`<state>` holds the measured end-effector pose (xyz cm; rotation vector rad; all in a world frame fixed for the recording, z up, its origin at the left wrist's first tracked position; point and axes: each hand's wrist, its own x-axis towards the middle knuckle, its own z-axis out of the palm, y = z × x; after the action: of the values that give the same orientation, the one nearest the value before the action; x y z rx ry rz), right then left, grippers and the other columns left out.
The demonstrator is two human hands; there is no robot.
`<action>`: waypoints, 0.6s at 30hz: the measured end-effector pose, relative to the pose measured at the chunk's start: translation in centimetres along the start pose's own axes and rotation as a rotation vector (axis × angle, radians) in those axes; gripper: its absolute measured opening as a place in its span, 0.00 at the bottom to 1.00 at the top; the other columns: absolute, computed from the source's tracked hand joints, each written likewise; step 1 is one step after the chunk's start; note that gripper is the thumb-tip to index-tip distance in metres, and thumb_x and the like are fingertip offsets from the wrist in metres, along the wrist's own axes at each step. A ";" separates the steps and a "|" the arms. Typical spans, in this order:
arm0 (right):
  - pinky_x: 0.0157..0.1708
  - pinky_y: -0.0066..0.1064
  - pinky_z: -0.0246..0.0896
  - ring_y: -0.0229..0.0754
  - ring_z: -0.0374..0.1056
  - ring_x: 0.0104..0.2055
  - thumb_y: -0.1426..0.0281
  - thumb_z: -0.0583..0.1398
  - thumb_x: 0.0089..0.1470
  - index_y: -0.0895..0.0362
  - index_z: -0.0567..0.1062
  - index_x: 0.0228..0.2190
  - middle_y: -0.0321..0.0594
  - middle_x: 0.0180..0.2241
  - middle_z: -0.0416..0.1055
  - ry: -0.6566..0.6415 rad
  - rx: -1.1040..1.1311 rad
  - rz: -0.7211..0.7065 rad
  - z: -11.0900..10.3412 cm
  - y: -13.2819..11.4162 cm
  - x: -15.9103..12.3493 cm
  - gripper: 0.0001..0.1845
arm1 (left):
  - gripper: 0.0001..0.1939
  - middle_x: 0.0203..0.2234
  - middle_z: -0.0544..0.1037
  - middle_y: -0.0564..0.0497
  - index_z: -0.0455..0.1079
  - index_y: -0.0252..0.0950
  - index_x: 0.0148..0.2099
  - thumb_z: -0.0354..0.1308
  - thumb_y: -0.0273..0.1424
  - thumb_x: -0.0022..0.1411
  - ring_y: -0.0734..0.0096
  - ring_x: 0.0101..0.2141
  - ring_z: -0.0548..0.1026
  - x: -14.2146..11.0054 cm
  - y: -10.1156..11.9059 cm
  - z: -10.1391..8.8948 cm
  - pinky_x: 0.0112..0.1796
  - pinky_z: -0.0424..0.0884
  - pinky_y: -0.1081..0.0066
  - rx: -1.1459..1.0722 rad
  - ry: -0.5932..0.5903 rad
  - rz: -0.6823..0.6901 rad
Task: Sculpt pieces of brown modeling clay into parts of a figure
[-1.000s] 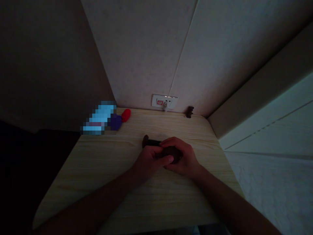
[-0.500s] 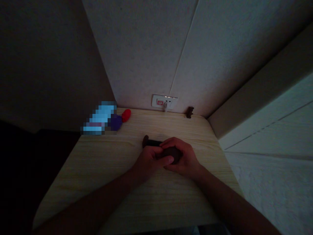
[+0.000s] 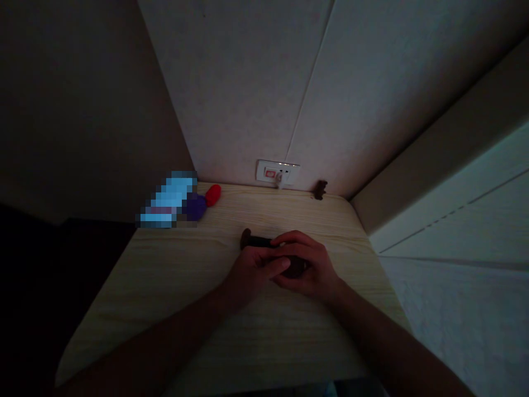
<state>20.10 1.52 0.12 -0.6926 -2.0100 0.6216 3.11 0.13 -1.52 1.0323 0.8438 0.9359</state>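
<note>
Between my two hands sits a dark brown rounded lump [image 3: 296,267], which looks like modelling clay. My left hand [image 3: 253,274] is closed against its left side, with the thumb across the front. My right hand [image 3: 314,266] wraps round the right side, its fingers bent over the top. Just behind my hands lies a short black cylinder [image 3: 260,242] with a brown rounded end [image 3: 246,239] on the left. My fingers hide the cylinder's right end.
On the pale wooden tabletop [image 3: 173,281], a purple lump [image 3: 196,207] and a red lump [image 3: 214,195] sit at back left beside a pixelated bright patch [image 3: 169,198]. A small dark brown jagged piece [image 3: 320,189] is at back right. A wall socket [image 3: 278,172] holds a plug.
The fingers of my right hand have shifted over the top of the brown lump, covering more of it. My left thumb has moved slightly left. The things on the table have stayed put.
</note>
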 end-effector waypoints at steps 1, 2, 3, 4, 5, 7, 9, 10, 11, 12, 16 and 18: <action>0.43 0.38 0.75 0.46 0.76 0.44 0.66 0.72 0.48 0.52 0.78 0.45 0.46 0.44 0.77 0.003 -0.002 0.005 0.0 0.0 0.0 0.21 | 0.14 0.26 0.80 0.50 0.82 0.32 0.35 0.68 0.39 0.56 0.71 0.28 0.73 0.0 -0.1 0.0 0.33 0.66 0.71 -0.004 -0.001 0.006; 0.43 0.38 0.74 0.47 0.76 0.44 0.66 0.73 0.48 0.52 0.77 0.46 0.45 0.43 0.78 0.009 -0.003 0.015 0.0 0.0 0.0 0.23 | 0.14 0.26 0.80 0.50 0.82 0.32 0.35 0.68 0.39 0.56 0.72 0.27 0.72 0.0 -0.2 -0.1 0.33 0.66 0.71 -0.004 -0.001 0.011; 0.43 0.39 0.74 0.47 0.76 0.44 0.66 0.73 0.47 0.52 0.76 0.48 0.45 0.43 0.78 0.016 -0.003 0.025 0.0 0.0 0.0 0.25 | 0.14 0.25 0.79 0.51 0.81 0.32 0.34 0.67 0.40 0.57 0.72 0.27 0.72 0.0 -0.2 -0.1 0.32 0.65 0.72 -0.003 0.001 0.016; 0.43 0.38 0.74 0.46 0.76 0.43 0.66 0.73 0.47 0.52 0.76 0.48 0.44 0.42 0.78 0.025 0.001 0.034 0.0 0.0 0.1 0.26 | 0.15 0.24 0.77 0.52 0.81 0.31 0.33 0.67 0.41 0.57 0.73 0.26 0.71 0.0 -0.3 -0.2 0.31 0.64 0.72 0.000 0.004 0.019; 0.43 0.38 0.74 0.46 0.76 0.43 0.66 0.73 0.46 0.52 0.76 0.47 0.44 0.42 0.78 0.031 0.008 0.041 0.0 0.0 0.1 0.26 | 0.16 0.23 0.76 0.52 0.80 0.31 0.32 0.67 0.41 0.58 0.73 0.26 0.70 0.0 -0.3 -0.2 0.31 0.63 0.73 0.001 0.008 0.020; 0.42 0.37 0.73 0.45 0.76 0.42 0.66 0.73 0.46 0.52 0.76 0.45 0.43 0.41 0.78 0.036 0.020 0.049 0.0 0.0 0.1 0.23 | 0.16 0.22 0.75 0.53 0.79 0.31 0.31 0.67 0.41 0.57 0.73 0.26 0.70 0.0 -0.2 -0.2 0.30 0.62 0.73 -0.001 0.013 0.022; 0.42 0.36 0.73 0.45 0.76 0.41 0.67 0.73 0.46 0.53 0.76 0.44 0.43 0.40 0.78 0.036 0.024 0.057 0.0 -0.1 0.0 0.22 | 0.16 0.22 0.75 0.52 0.79 0.31 0.30 0.68 0.41 0.56 0.73 0.25 0.70 0.0 -0.1 -0.1 0.30 0.62 0.73 -0.002 0.019 0.029; 0.42 0.35 0.73 0.45 0.76 0.42 0.67 0.74 0.46 0.53 0.76 0.44 0.43 0.40 0.78 0.036 0.019 0.068 0.0 -0.1 0.0 0.23 | 0.16 0.22 0.75 0.52 0.79 0.31 0.30 0.68 0.41 0.56 0.73 0.25 0.70 0.0 -0.1 -0.1 0.29 0.62 0.73 -0.001 0.021 0.029; 0.43 0.35 0.73 0.45 0.76 0.42 0.67 0.74 0.45 0.53 0.76 0.45 0.43 0.41 0.78 0.037 0.012 0.081 0.0 -0.1 -0.1 0.25 | 0.16 0.22 0.76 0.52 0.79 0.31 0.30 0.68 0.41 0.56 0.73 0.25 0.70 0.0 0.0 -0.1 0.29 0.62 0.73 -0.002 0.023 0.030; 0.44 0.36 0.73 0.45 0.76 0.43 0.66 0.74 0.45 0.53 0.75 0.47 0.43 0.42 0.79 0.038 0.004 0.096 0.0 0.0 -0.2 0.27 | 0.16 0.22 0.76 0.52 0.79 0.31 0.31 0.68 0.41 0.56 0.72 0.25 0.70 0.0 0.0 -0.1 0.30 0.63 0.73 -0.005 0.024 0.033; 0.47 0.38 0.74 0.47 0.77 0.46 0.63 0.74 0.46 0.52 0.73 0.54 0.45 0.47 0.79 0.020 -0.014 0.125 0.0 0.1 -0.4 0.34 | 0.15 0.25 0.79 0.51 0.81 0.31 0.34 0.69 0.41 0.56 0.72 0.27 0.72 0.0 -0.2 -0.1 0.31 0.65 0.73 -0.057 0.034 0.033; 0.48 0.38 0.74 0.48 0.77 0.47 0.62 0.73 0.47 0.52 0.73 0.54 0.45 0.48 0.79 -0.005 -0.009 0.127 0.0 0.2 -0.5 0.33 | 0.15 0.25 0.80 0.51 0.81 0.32 0.34 0.69 0.40 0.55 0.72 0.27 0.73 0.0 -0.3 -0.1 0.30 0.64 0.73 -0.098 0.039 0.020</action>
<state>20.34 1.33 -0.28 -0.8298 -1.9852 0.6896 3.10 0.10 -1.84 0.9423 0.8125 1.0076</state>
